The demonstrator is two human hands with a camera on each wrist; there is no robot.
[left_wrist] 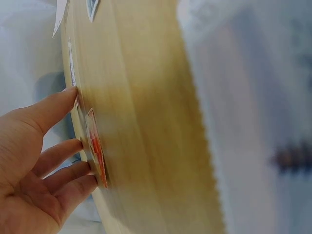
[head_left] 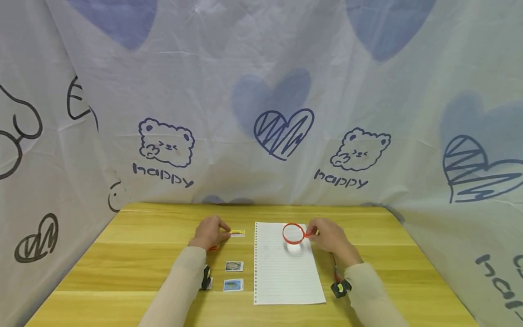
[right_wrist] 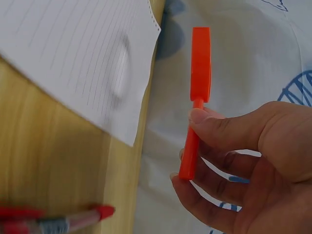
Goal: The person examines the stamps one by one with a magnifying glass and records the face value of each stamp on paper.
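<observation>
My right hand (head_left: 328, 235) pinches the handle of a red magnifying glass (head_left: 293, 233) between thumb and fingers. Its round lens is held above a lined sheet of paper (head_left: 286, 277) and throws a bright spot on it; in the right wrist view the magnifying glass (right_wrist: 201, 63) appears edge-on. My left hand (head_left: 209, 232) reaches to a small yellow picture card (head_left: 237, 233) left of the paper. In the left wrist view, the thumb is at a card's edge and the other fingers are loosely bent, near a red picture card (left_wrist: 96, 146).
Two more picture cards, one greenish (head_left: 234, 266) and one blue (head_left: 233, 285), lie left of the paper. Another card is partly hidden by the left wrist. A red-capped pen (right_wrist: 73, 222) lies right of the paper. A printed cloth (head_left: 229, 150) hangs behind the wooden table (head_left: 135, 254).
</observation>
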